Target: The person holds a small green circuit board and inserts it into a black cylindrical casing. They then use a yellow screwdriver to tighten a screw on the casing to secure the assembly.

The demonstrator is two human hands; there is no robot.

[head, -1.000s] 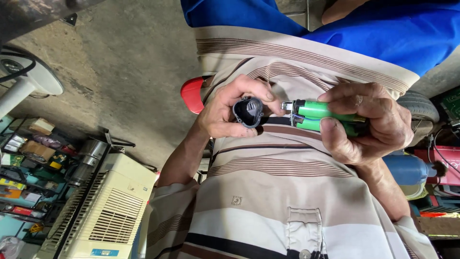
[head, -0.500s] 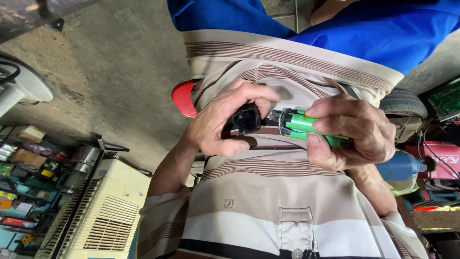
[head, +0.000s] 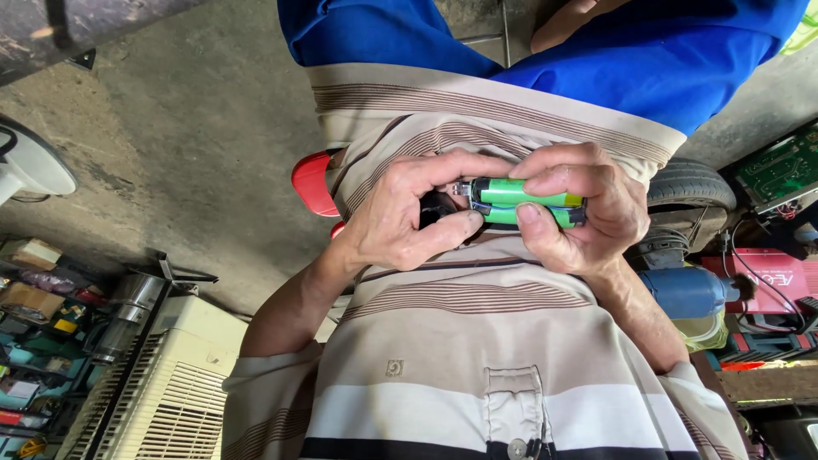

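Observation:
My left hand (head: 400,217) is curled around a small black part (head: 436,209), which is mostly hidden by the fingers. That part sits against the end of a pack of two green cylindrical cells (head: 524,203). My right hand (head: 588,213) grips this pack, with the thumb below and the fingers on top. Thin wires and a metal tab show where the black part meets the cells. Both hands are held close in front of my striped shirt (head: 477,341), above my blue shorts (head: 545,51).
A red stool seat (head: 311,183) shows under me on the concrete floor (head: 170,128). A cream vented appliance (head: 162,392) and cluttered shelves (head: 34,341) are at lower left. At right are a tyre (head: 694,187), a green circuit board (head: 784,166), a blue cylinder (head: 690,291) and a red case (head: 771,274).
The two hands have drawn closer together. The black part, plainly visible a second ago, is now pressed to the end of the green cells and mostly covered by my left fingers.

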